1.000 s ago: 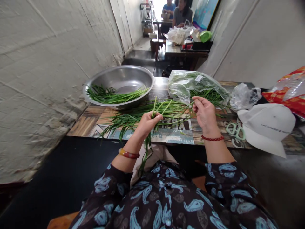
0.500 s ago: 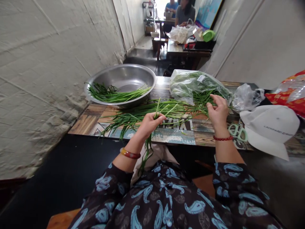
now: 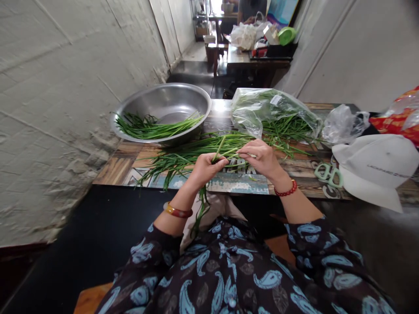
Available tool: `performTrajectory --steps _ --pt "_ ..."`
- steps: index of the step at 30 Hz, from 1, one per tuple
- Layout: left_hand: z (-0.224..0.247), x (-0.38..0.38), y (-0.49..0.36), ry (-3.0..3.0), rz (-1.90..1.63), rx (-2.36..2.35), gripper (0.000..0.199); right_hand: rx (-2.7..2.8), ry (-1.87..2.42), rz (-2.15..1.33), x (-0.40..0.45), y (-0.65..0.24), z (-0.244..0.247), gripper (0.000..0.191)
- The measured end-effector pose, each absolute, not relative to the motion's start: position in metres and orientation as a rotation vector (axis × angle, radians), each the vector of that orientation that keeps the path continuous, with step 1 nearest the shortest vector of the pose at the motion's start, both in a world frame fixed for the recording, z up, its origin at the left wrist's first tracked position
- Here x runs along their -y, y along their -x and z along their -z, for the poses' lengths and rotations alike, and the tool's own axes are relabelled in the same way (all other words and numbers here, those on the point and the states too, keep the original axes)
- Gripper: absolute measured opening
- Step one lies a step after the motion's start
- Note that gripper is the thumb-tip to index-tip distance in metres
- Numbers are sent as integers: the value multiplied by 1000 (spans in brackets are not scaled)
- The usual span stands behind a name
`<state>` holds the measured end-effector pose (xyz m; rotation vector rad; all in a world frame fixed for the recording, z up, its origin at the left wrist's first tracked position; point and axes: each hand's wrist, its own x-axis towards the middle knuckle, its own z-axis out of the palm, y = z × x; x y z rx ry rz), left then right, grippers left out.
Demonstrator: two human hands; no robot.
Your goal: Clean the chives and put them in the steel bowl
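My left hand is closed round a few green stalks, whose leaves hang down past the table's front edge. Just to its right, my right hand pinches the end of a pale stalk that runs toward my left hand. Behind both hands, a loose pile of long green stalks lies on the table. More greens rest in a wide steel basin at the back left. A clear plastic bag at the back right holds further greens, some spilling from its open side.
Green-handled scissors and a white cap lie at the right, near a crumpled clear bag and a red package. A person is at a farther table with bags. A wall stands at the left.
My right hand has moved left from beside the plastic bag to the stalks at my left hand, and its fingers have closed. The view has tilted slightly downward.
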<state>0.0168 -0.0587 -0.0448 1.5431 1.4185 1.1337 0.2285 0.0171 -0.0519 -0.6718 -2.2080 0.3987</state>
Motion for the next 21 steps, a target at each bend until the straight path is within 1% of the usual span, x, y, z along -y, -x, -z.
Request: performTrajectory --steps 5,11,13,14,16,19,21 --pt "48 57 -20 -1477 -1144 -1379 26 2019 746 -665 -16 -227 58 14" --pt "52 52 -31 -1414 -1145 -1355 26 1506 808 -1173 -12 -212 75 20" --pt "53 52 -33 -1381 -1141 -1372 26 1303 834 -1244 -20 -214 77 25" --pt "53 52 -32 -1354 -1143 -1384 26 1230 850 -1224 -26 -218 77 26" --pt "54 53 -31 -1290 -1158 -1399 27 1166 903 -1077 -41 -234 74 27" --pt "54 54 -28 -1229 -1180 -1395 27 1216 1033 -707 -67 -272 70 28" --pt "53 53 -29 -1226 -1180 -1384 27 1357 1110 -468 -79 -298 69 29"
